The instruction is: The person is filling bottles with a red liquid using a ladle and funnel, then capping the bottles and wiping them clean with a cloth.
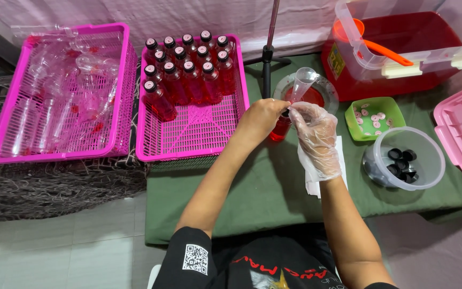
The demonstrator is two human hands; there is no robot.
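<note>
Left hand: the bare left hand [263, 119] is wrapped around a small bottle of red liquid [280, 128]; fingers closed on its upper part, so only the lower body shows beneath the fist.
Right hand: the right hand [316, 136], in a loose clear plastic glove, pinches the narrow end of a clear funnel-like tube [301, 84]; thumb and fingertips meet at the bottle's mouth, touching the left hand.
Bottle: upright on the green cloth [263, 198], directly under both grips.
Tube: rises tilted up and away from the pinch, its wide mouth uppermost.
Behind the grip: a round clear dish with red liquid [319, 96], just beyond the tube; a red tub with clear lid [402, 53] further back on the right-hand side.
To the right of the grip: a green tray of small pink-white discs [372, 119]; nearer, a clear round tub of black caps [405, 158].
To the left of the grip: a pink basket [199, 134] with capped red bottles [185, 72] standing at its far end; beyond it a second pink basket of empty clear bottles [60, 96].
Under the right wrist: white paper [312, 184] on the cloth.
</note>
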